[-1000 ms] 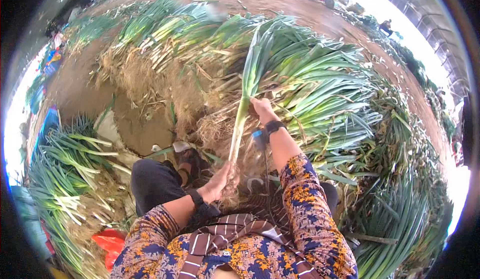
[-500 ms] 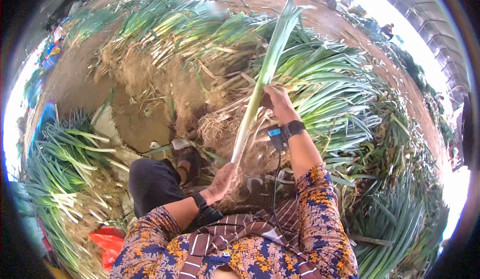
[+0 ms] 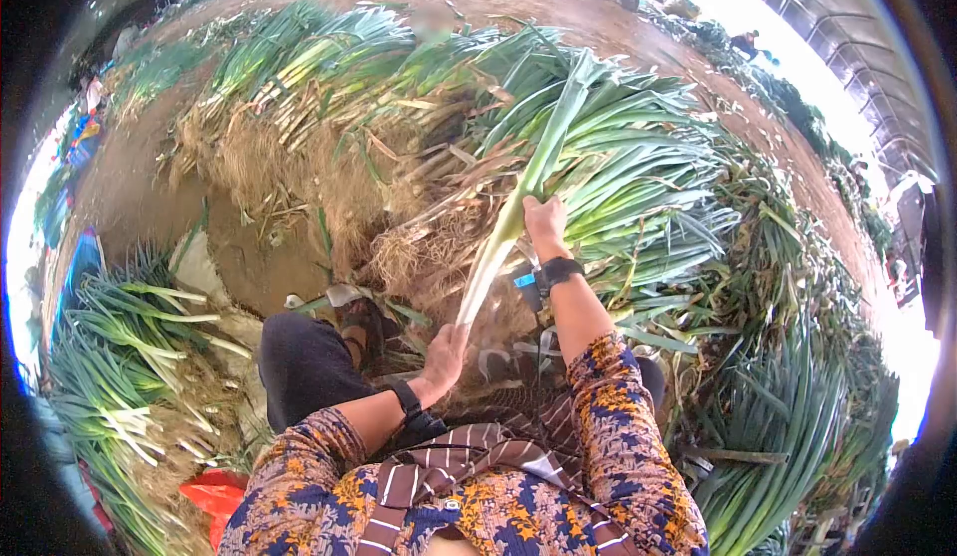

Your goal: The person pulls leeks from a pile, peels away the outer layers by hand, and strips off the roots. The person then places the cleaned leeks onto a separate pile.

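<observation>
Both hands are closed on one leek (image 3: 503,237): left hand (image 3: 445,354) at the root end, right hand (image 3: 545,225) mid-stalk. Keeping both grips firm and the stalk straight should let the outer skin strip cleanly.

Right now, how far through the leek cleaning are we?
Done: a smaller stack of leeks lies at the left. In hand: one leek, left hand at its root end, right hand on the stalk. Left: the big pile ahead, roots on.
</observation>
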`<move>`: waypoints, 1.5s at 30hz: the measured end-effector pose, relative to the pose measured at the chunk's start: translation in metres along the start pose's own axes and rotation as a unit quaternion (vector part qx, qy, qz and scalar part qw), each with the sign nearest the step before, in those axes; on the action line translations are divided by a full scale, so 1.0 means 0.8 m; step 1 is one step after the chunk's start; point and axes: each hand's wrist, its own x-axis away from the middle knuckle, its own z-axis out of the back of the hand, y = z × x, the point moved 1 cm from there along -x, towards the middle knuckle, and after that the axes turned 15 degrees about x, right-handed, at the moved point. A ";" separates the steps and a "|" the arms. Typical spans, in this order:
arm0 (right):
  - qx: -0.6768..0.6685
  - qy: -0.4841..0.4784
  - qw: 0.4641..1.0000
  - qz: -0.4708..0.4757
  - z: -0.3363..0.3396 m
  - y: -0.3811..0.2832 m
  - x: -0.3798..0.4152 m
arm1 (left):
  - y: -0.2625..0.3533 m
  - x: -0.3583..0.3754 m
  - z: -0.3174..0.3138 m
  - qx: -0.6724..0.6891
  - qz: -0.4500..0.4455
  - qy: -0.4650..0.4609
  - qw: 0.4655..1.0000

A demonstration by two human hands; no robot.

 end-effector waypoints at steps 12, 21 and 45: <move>-0.516 -0.190 0.824 -0.140 0.036 -0.021 0.028 | 0.027 0.000 -0.005 -0.093 -0.026 -0.002 0.995; -0.293 0.009 0.956 0.013 0.037 -0.019 0.038 | 0.016 -0.005 -0.003 -0.150 -0.058 0.014 0.987; -0.512 -0.371 0.774 -0.032 0.075 0.001 0.129 | 0.047 -0.021 -0.017 0.133 0.147 -0.183 0.963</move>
